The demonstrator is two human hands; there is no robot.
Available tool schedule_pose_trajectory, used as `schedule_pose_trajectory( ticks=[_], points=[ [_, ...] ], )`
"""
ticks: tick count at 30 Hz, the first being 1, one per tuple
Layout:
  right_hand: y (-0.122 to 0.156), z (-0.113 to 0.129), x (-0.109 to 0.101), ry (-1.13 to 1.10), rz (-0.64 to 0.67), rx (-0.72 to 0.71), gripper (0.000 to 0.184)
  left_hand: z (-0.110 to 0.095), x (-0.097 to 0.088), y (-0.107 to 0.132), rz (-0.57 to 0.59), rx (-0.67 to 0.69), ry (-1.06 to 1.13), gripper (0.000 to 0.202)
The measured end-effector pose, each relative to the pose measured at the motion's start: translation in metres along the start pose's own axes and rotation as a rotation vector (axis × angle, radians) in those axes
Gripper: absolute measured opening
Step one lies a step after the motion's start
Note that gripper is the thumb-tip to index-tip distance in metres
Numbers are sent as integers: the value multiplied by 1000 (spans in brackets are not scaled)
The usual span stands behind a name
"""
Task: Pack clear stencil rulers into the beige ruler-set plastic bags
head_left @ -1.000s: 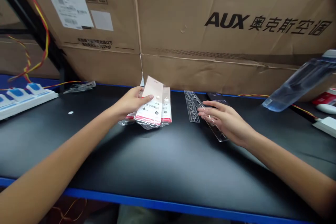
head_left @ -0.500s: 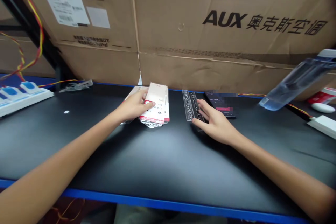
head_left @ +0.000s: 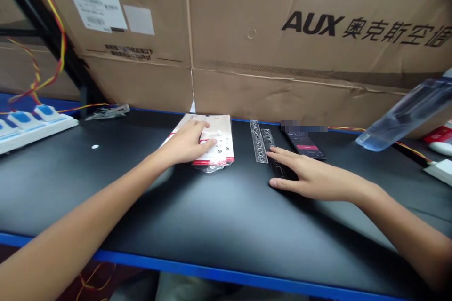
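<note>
Well, in the head view your sorting looks about midway, as far as can be judged: the packets (head_left: 222,140) lie together in an overlapping pile near the far edge of the counter (head_left: 212,216), with their red-banded ends toward you. Your left hand (head_left: 189,143) lies over their left part, its grip draped across the top with the thumb on a printed face; you can't be told from here whether it pinches any of them. The pile seems fairly well gathered, though its edges are not quite flush and clear plastic pokes out at the near end. To the right of it, and apart from it, one clear stencil ruler (head_left: 259,141) lies flat, untouched by you. Just beside that, the darker-looking stencil ruler (head_left: 269,139) runs under the fingers of your right hand (head_left: 314,174), whose grip is wide, thumb well away from the fingers, not closed around anything. Its far end sits nearer to you than the first ruler's, so the pair looks laid out but not level, and neither is in with the packets. The phone (head_left: 308,147) lies just beyond your right hand, apart from the rulers.
</note>
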State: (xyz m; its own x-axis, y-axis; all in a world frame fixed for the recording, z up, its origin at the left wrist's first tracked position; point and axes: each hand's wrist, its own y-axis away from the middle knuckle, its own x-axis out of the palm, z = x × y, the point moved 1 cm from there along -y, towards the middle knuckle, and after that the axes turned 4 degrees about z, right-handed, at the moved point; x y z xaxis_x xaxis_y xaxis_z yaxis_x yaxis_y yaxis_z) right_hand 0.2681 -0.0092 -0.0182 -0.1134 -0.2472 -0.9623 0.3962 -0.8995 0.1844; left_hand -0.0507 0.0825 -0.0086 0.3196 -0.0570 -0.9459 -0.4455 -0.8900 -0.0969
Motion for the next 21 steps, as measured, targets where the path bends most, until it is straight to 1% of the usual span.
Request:
schedule_pose_trajectory(
  ticks=[3, 6, 9, 11, 13, 15, 16, 17, 18, 19, 20, 21],
  points=[
    [3, 2, -4, 18, 23, 20, 84, -1, -1, 2, 1, 31, 6, 66],
    [8, 7, -12, 47, 64, 31, 87, -3, 0, 4, -44, 78, 20, 62],
    [22, 15, -16, 85, 120, -11, 96, -6, 2, 4, -97, 124, 30, 57],
    [35, 24, -13, 148, 97, -68, 100, -9, 3, 5, -112, 155, 39, 54],
    [51, 36, -4, 261, 2, -161, 95, -12, 5, 6, -111, 179, 53, 53],
    [63, 52, 7, 378, -185, -270, 86, -15, 6, 7, -105, 196, 71, 52],
    [68, 60, 14, 427, -225, -399, 87, -16, 7, 8, -101, 202, 80, 52],
    [72, 69, 20, 480, -260, -477, 80, -17, 7, 9, -98, 206, 91, 51],
    [74, 77, 25, 538, -339, -531, 64, -18, 7, 9, -93, 209, 100, 51],
    [75, 84, 31, 598, -358, -571, 46, -18, 6, 9, -90, 211, 109, 50],
    [76, 91, 36, 624, -396, -599, 34, -18, 6, 9, -87, 212, 116, 50],
    [77, 96, 41, 633, -452, -586, 31, -18, 6, 10, -83, 211, 123, 49]
  ],
)
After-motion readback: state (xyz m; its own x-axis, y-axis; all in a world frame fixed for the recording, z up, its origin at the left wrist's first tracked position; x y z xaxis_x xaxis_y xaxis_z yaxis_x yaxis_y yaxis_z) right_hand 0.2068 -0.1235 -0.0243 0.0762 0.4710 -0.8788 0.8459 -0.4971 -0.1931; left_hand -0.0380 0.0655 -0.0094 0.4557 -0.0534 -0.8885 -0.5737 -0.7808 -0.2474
